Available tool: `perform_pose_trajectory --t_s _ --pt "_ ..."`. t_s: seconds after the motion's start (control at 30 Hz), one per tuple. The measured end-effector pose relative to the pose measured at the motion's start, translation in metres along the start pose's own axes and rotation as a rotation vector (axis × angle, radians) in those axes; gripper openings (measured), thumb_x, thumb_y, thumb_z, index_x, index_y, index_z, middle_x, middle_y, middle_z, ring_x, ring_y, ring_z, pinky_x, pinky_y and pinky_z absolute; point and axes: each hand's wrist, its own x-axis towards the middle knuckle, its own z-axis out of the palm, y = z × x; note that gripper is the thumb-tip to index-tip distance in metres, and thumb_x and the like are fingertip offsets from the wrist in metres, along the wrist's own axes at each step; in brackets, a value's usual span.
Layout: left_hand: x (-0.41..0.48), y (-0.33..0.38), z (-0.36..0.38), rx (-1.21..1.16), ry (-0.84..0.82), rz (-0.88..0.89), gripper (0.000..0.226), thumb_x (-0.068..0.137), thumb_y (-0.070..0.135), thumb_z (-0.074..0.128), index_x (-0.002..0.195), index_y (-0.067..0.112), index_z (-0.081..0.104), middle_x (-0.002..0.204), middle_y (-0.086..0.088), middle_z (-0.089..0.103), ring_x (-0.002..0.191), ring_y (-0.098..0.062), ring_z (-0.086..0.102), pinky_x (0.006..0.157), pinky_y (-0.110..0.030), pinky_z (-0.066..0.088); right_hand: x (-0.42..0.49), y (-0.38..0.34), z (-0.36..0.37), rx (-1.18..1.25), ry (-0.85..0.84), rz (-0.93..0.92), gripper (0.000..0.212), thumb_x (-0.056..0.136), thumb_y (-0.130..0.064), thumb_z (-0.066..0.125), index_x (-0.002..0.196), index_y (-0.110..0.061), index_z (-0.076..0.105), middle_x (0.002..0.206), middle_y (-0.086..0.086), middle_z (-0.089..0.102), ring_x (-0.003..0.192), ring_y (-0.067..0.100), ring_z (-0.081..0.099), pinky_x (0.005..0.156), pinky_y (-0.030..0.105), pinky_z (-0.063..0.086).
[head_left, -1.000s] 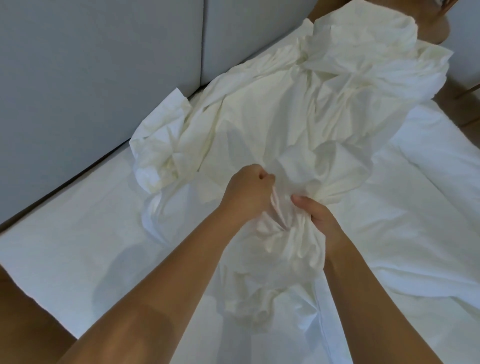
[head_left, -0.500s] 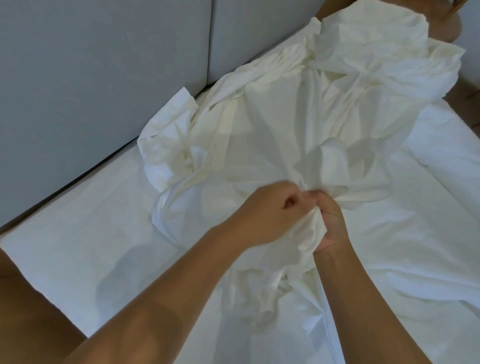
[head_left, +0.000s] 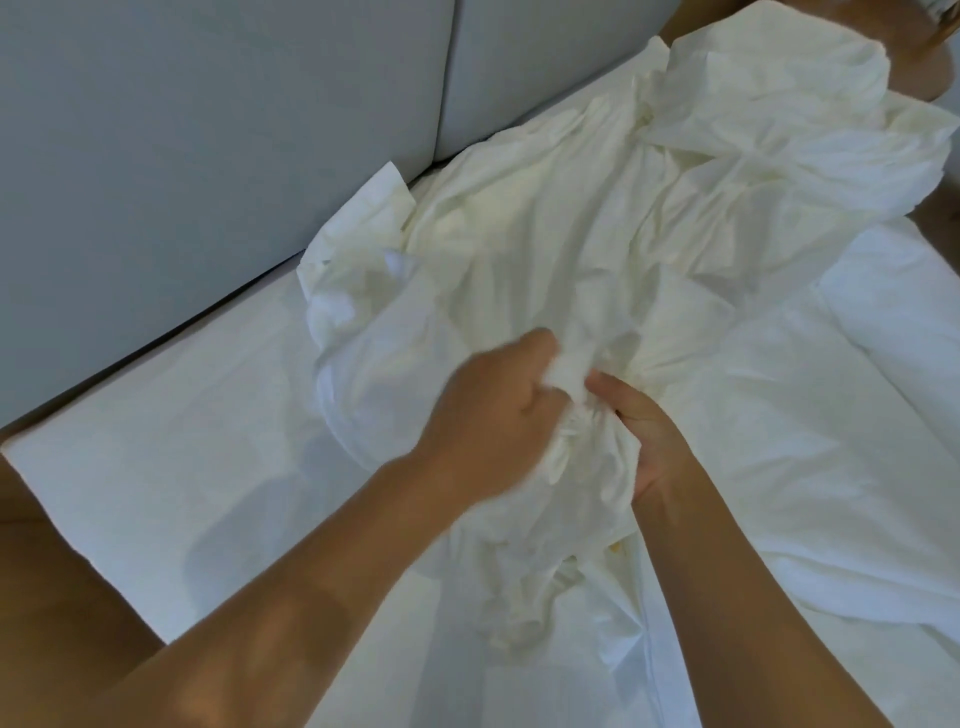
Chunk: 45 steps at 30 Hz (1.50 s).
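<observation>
A crumpled cream-white sheet (head_left: 597, 218) lies heaped along the bed from the far right corner toward me. My left hand (head_left: 493, 415) grips a bunched fold of it from the left, fingers curled into the cloth. Right beside it, my right hand (head_left: 641, 431) holds the same gathered bundle from the right, thumb on top. The bunched cloth hangs down between my forearms. Both hands sit near the middle of the view, almost touching.
The bed (head_left: 171, 467) is covered with a flat white fitted sheet. A grey padded headboard (head_left: 208, 145) runs along the left. A white pillow (head_left: 893, 312) lies at the right edge. Wooden floor (head_left: 31, 597) shows at lower left.
My hands have come together from slightly apart and gathered more of the sheet, bunching it between them. The heap has shifted a little toward me.
</observation>
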Motion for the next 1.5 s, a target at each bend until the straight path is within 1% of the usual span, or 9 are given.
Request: perform_pose_trajectory --t_s 0.23,0.37,0.53,0.7,0.8,0.9,1.13,1.37,1.5 --pt "-0.022 -0.006 0.024 0.044 -0.285 -0.355 0.025 0.096 0.041 0.044 0.074 0.03 0.036 0.068 0.01 0.05 0.063 -0.012 0.049 0.058 -0.028 0.038 0.002 0.003 -0.005 -0.038 0.057 0.066 0.018 0.068 -0.019 0.063 0.063 -0.004 0.073 0.063 0.011 0.066 0.059 0.023 0.067 0.055 0.031 0.056" --pt "-0.02 -0.01 0.025 0.31 -0.365 -0.196 0.008 0.099 0.029 0.036 0.099 0.021 0.038 0.066 0.004 0.045 0.058 -0.017 0.045 0.054 -0.032 0.033 0.003 0.013 -0.009 0.089 -0.012 -0.025 0.02 0.072 -0.022 0.07 0.083 -0.006 0.075 0.081 0.012 0.071 0.074 0.025 0.071 0.066 0.035 0.058" --pt "-0.018 -0.002 0.035 0.481 -0.48 0.09 0.043 0.094 0.026 0.04 0.137 0.024 0.032 0.089 0.007 0.052 0.068 -0.014 0.041 0.062 -0.027 0.032 -0.007 -0.005 -0.004 -0.182 0.102 0.116 0.006 0.061 -0.008 0.068 0.058 -0.003 0.066 0.057 0.012 0.062 0.053 0.024 0.065 0.051 0.03 0.055" --pt "0.008 -0.028 0.03 -0.379 -0.192 -0.415 0.025 0.072 0.042 0.065 0.096 0.034 0.061 0.081 0.019 0.059 0.073 -0.002 0.056 0.067 -0.017 0.044 -0.012 0.004 -0.017 0.016 0.191 -0.034 0.007 0.054 -0.004 0.051 0.059 -0.008 0.05 0.058 0.006 0.042 0.05 0.019 0.05 0.052 0.022 0.044" --pt "0.026 -0.05 0.04 0.07 -0.314 -0.671 0.071 0.082 0.061 0.053 0.138 0.02 0.04 0.131 -0.003 0.048 0.12 -0.023 0.049 0.101 -0.04 0.04 -0.015 0.019 -0.029 0.174 0.151 -0.04 0.037 0.032 -0.005 0.067 0.067 -0.007 0.054 0.064 0.007 0.05 0.058 0.022 0.056 0.06 0.022 0.049" --pt "0.029 -0.056 0.059 0.338 -0.435 -0.746 0.077 0.086 0.071 0.035 0.137 0.015 0.044 0.138 -0.013 0.044 0.126 -0.034 0.043 0.106 -0.049 0.033 -0.016 0.021 -0.034 0.213 0.073 0.033 0.046 0.039 -0.007 0.071 0.085 -0.001 0.072 0.082 0.011 0.067 0.074 0.028 0.068 0.073 0.033 0.056" --pt "0.043 -0.036 0.066 -0.012 -0.118 -0.647 0.041 0.096 0.029 0.049 0.06 0.01 0.051 0.065 -0.011 0.058 0.073 -0.031 0.056 0.06 -0.03 0.036 -0.013 0.011 -0.032 -0.103 0.077 0.089 0.019 0.071 -0.019 0.065 0.08 -0.01 0.079 0.084 0.013 0.073 0.078 0.026 0.072 0.063 0.034 0.057" --pt "0.011 -0.004 0.037 0.301 -0.076 0.102 0.043 0.099 0.026 0.038 0.06 0.029 0.021 0.055 0.01 0.031 0.051 -0.011 0.034 0.071 -0.033 0.027 -0.005 0.008 -0.025 0.152 -0.12 -0.105 0.049 0.057 -0.029 0.088 0.098 -0.006 0.073 0.097 0.014 0.07 0.092 0.027 0.068 0.086 0.041 0.055" --pt "0.003 -0.007 0.029 0.328 -0.081 0.125 0.043 0.1 0.027 0.042 0.06 0.019 0.029 0.051 0.01 0.03 0.051 -0.022 0.041 0.062 -0.034 0.03 -0.006 0.004 -0.025 0.116 -0.074 0.038 0.077 0.035 -0.025 0.097 0.105 -0.005 0.07 0.1 0.015 0.07 0.093 0.027 0.069 0.084 0.043 0.056"
